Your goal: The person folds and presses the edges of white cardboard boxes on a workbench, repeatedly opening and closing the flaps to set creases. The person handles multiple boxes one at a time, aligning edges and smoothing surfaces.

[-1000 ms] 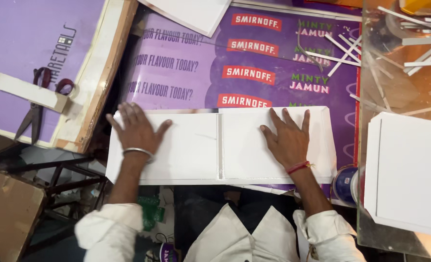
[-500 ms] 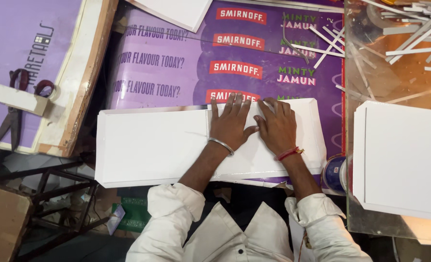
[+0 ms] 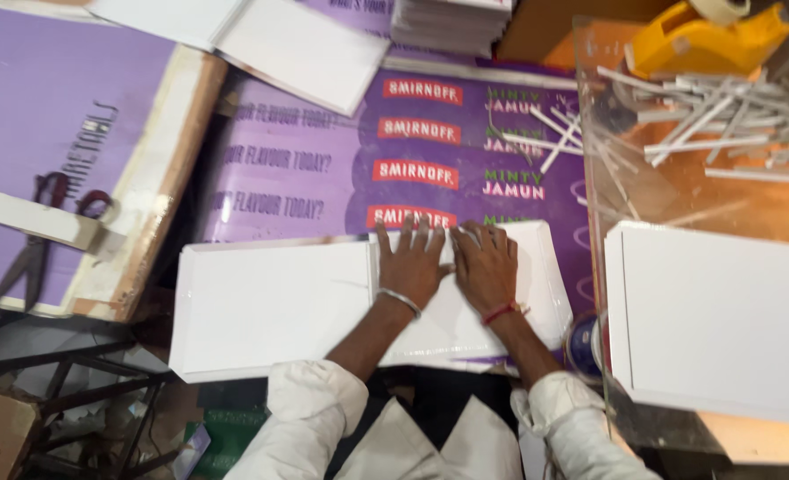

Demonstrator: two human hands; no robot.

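both hands flat on white board

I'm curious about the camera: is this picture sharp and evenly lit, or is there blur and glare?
Head view: slightly soft all over, with motion smear most evident on the white sticks; the white board under the left hand and right hand is bright, nearly washed out; the clear panel shows faint reflections.

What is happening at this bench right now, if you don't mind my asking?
A person presses both palms flat on the right half of a folded white board: left hand and right hand side by side. It lies on purple printed sheets. A stack of white boards sits at right, scissors at left.
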